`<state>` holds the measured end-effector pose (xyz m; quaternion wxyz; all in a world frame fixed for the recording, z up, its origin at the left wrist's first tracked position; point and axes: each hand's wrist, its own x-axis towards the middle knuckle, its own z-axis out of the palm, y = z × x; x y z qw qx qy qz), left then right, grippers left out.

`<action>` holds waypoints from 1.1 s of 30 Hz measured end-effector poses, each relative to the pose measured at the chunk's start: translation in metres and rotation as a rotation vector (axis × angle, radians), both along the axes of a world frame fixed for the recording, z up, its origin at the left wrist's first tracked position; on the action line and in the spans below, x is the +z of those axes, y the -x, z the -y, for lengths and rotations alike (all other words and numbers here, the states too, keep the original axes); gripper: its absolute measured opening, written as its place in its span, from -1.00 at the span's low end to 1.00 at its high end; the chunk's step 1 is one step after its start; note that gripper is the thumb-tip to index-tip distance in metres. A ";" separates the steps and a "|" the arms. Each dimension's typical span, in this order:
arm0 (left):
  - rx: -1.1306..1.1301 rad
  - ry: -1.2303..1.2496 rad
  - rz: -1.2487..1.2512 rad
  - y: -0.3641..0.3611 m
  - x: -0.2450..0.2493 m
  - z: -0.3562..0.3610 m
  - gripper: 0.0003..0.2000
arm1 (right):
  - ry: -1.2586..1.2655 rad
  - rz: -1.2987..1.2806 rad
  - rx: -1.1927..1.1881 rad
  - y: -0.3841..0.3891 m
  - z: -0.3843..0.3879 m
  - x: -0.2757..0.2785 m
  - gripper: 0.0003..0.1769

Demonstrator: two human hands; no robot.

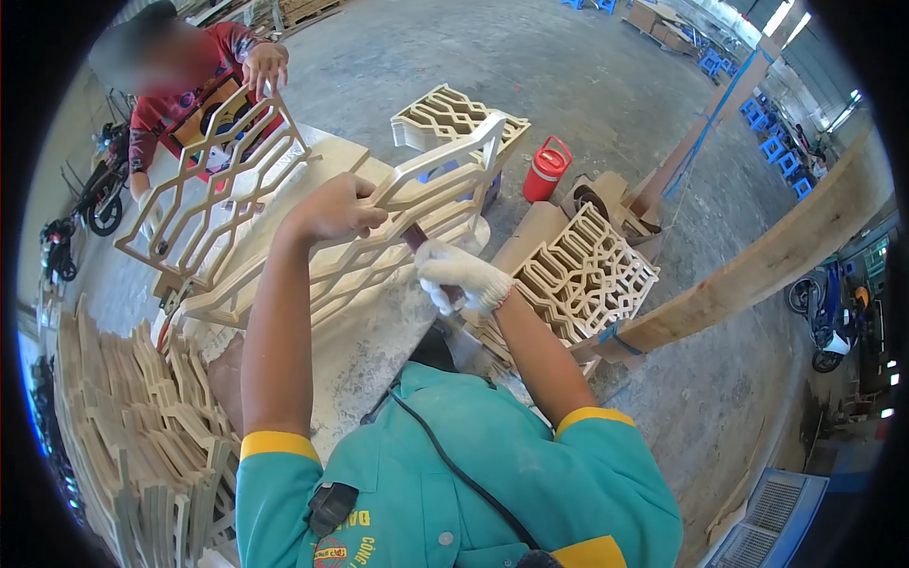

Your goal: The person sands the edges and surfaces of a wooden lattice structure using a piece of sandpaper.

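Note:
My left hand [336, 210], bare, is closed on the edge of a pale wooden lattice frame [443, 180], which stands tilted over the dusty work table [355, 379]. My right hand [462, 276] wears a white glove. Its fingers are wrapped round a dark reddish-brown piece [414, 237] that touches the lattice's near side; most of that piece is hidden by the glove. Across the table a co-worker in a red patterned shirt [244, 47] has their hands on another lattice frame [204, 185].
Stacked wooden parts [142, 435] rise at the left. More lattice frames [587, 275] lie at the right beside a slanting wooden post [748, 275]. A red cooler [547, 170] stands on the floor, with lattice pieces [454, 115] behind the table.

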<state>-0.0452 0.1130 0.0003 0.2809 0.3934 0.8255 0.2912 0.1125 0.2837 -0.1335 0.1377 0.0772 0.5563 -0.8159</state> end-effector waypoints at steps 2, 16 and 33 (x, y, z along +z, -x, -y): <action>0.005 -0.009 0.030 0.002 -0.002 0.000 -0.79 | 0.049 0.039 -0.077 -0.005 -0.007 -0.007 -0.72; 0.024 0.030 -0.011 -0.012 0.009 -0.002 -0.76 | 0.095 -0.045 -0.082 -0.010 0.005 0.000 -0.71; 0.030 -0.024 -0.027 -0.008 0.002 0.001 -0.76 | -0.002 0.057 -0.156 0.006 0.015 0.009 -0.69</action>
